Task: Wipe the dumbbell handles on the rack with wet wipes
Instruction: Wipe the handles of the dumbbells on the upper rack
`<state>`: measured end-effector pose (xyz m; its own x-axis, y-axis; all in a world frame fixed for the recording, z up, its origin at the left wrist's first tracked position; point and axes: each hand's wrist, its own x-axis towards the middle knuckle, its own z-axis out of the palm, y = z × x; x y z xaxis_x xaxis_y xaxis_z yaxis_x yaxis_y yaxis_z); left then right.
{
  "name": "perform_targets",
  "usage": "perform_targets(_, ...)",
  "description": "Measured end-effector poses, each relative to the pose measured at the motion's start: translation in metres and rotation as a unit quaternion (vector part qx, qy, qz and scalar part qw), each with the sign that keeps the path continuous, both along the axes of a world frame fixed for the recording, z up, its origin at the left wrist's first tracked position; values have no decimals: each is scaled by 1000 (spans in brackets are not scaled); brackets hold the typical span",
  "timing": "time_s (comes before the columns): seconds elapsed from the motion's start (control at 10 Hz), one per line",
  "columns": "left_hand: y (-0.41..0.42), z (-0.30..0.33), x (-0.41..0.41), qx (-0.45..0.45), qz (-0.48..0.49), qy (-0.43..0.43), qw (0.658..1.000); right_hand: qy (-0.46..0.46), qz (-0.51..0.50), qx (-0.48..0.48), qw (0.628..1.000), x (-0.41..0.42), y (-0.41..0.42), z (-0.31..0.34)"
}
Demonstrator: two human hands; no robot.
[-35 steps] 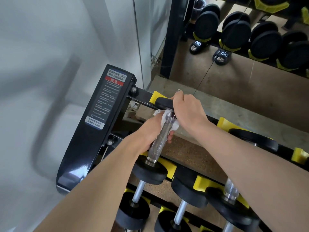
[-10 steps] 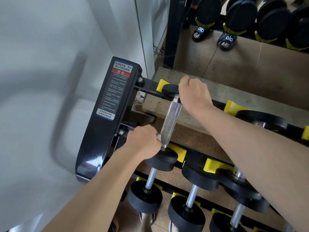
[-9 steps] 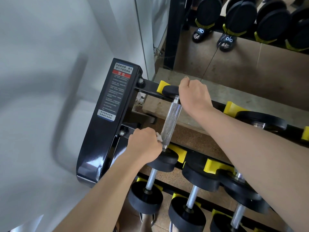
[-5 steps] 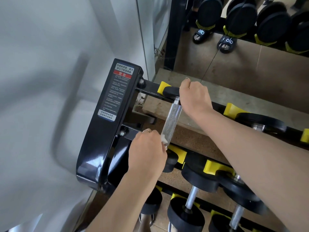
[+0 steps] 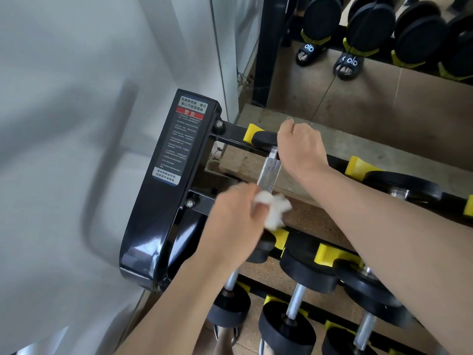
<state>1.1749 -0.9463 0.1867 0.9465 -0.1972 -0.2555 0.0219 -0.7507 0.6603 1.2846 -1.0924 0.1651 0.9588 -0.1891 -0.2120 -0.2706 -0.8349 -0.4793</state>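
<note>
The leftmost dumbbell on the top tier has a knurled silver handle (image 5: 269, 172) running from a far black head (image 5: 263, 139) toward me. My right hand (image 5: 299, 147) grips that far head from above. My left hand (image 5: 235, 219), blurred with motion, holds a crumpled white wet wipe (image 5: 273, 210) at the near end of the handle. The near head (image 5: 262, 248) is mostly hidden under my left hand and the wipe.
The black rack side plate (image 5: 166, 190) with a warning label stands at the left, close to a white wall. More dumbbells (image 5: 307, 274) sit on yellow cradles (image 5: 326, 254) on the lower tiers. A mirror behind reflects dumbbells and sandalled feet (image 5: 345, 64).
My left hand has turned and opened out, so the wipe shows beside the handle's near end, where before the fist hid it. My right hand has stayed on the far head.
</note>
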Motion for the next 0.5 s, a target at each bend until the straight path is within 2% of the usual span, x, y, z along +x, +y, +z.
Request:
perform_targets(0.1, 4, -14, 23, 45, 111, -44, 992, -5, 9, -6, 1000, 0, 0, 0)
perform_targets(0.2, -10, -27, 22, 92, 60, -19, 994, -10, 12, -7, 1000, 1, 0, 0)
perform_targets(0.3, -18, -30, 13, 182, -22, -36, 982, -5, 5, -3, 1000, 0, -1, 0)
perform_targets(0.5, -14, -28, 9, 299, -128, -95, 941, 4, 4, -3, 1000, 1, 0, -1)
